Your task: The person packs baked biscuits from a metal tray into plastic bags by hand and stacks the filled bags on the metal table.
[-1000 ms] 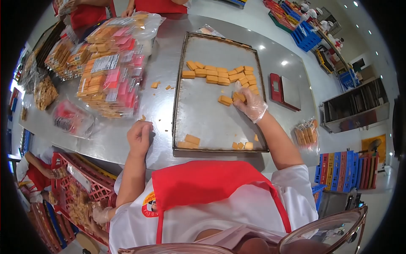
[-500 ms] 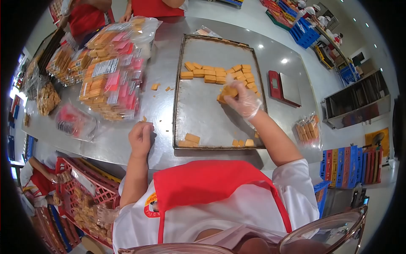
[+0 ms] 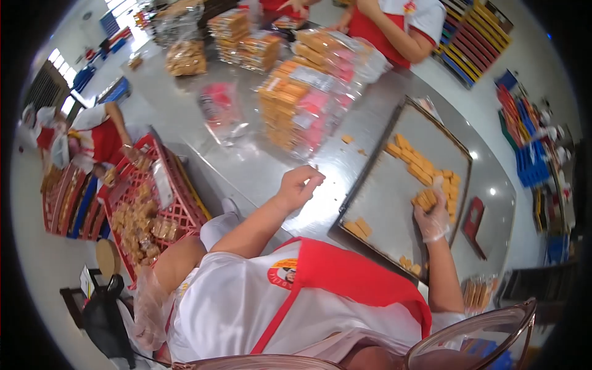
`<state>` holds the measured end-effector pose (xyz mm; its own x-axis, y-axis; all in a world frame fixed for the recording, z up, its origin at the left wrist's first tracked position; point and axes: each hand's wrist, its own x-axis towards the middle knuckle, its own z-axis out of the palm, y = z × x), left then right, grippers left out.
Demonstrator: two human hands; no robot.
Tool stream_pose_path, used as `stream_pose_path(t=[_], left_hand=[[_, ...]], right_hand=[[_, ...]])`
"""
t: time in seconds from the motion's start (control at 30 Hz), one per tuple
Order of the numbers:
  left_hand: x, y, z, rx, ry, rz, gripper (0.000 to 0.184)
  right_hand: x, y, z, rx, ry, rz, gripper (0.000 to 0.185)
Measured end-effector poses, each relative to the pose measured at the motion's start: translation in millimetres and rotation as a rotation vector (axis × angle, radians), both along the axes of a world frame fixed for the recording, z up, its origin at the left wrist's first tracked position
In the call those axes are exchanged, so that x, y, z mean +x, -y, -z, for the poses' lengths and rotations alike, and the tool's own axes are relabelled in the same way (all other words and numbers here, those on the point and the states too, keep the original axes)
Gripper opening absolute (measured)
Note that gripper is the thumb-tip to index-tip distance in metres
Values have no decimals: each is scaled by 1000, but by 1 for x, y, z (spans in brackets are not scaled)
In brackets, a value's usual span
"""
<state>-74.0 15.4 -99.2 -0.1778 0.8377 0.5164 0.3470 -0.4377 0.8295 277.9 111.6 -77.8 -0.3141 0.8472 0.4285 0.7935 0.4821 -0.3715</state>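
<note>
My right hand (image 3: 433, 217), in a clear plastic glove, is closed around a small stack of biscuits (image 3: 424, 198) over the right part of a metal baking tray (image 3: 385, 213). Rows of rectangular golden biscuits (image 3: 412, 159) lie on the tray beyond and beside it. A few more biscuits (image 3: 357, 228) sit at the tray's near left corner, with broken pieces (image 3: 409, 265) along the near edge. Bare and with its fingers curled in, my left hand (image 3: 300, 187) hovers by the steel table (image 3: 259, 179), left of the tray. Nothing shows in its fingers.
Labelled packs of biscuits (image 3: 290, 105) are piled behind my left hand. A clear bag with pink print (image 3: 221, 108) lies nearby. A red scale (image 3: 473, 225) stands right of the tray. At left is a red crate (image 3: 179, 185) of packed goods. People in red aprons (image 3: 394, 28) stand around.
The view has swung left, shifting the table and tray rightward in the picture. My right hand still grips the biscuits over the tray. My left hand stays curled.
</note>
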Motion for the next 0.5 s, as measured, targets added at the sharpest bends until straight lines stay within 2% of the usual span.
stream_pose_path(t=[0.07, 0.1, 0.17, 0.23, 0.3, 0.4, 0.5], left_hand=[[-19, 5, -17, 173, -130, -159, 11], [-28, 10, -25, 254, -194, -230, 9], [-63, 10, -43, 400, -165, -547, 6], [-112, 5, -62, 490, -95, -895, 20], [-151, 3, -78, 348, -345, -1336, 30], [-203, -4, -56, 133, -617, -1379, 27], [-229, -8, -40, -7, -397, -1215, 21]], right_hand=[[0, -2, -6, 64, -137, -63, 58], [-2, 0, -11, -68, -370, -57, 58], [0, 10, -29, -356, -826, -32, 59], [-5, 29, -61, -418, -980, 40, 58], [-1, 43, -76, -478, -1116, 87, 58], [11, 53, -75, -547, -1243, 135, 58], [9, 62, -69, -587, -1248, 276, 58]])
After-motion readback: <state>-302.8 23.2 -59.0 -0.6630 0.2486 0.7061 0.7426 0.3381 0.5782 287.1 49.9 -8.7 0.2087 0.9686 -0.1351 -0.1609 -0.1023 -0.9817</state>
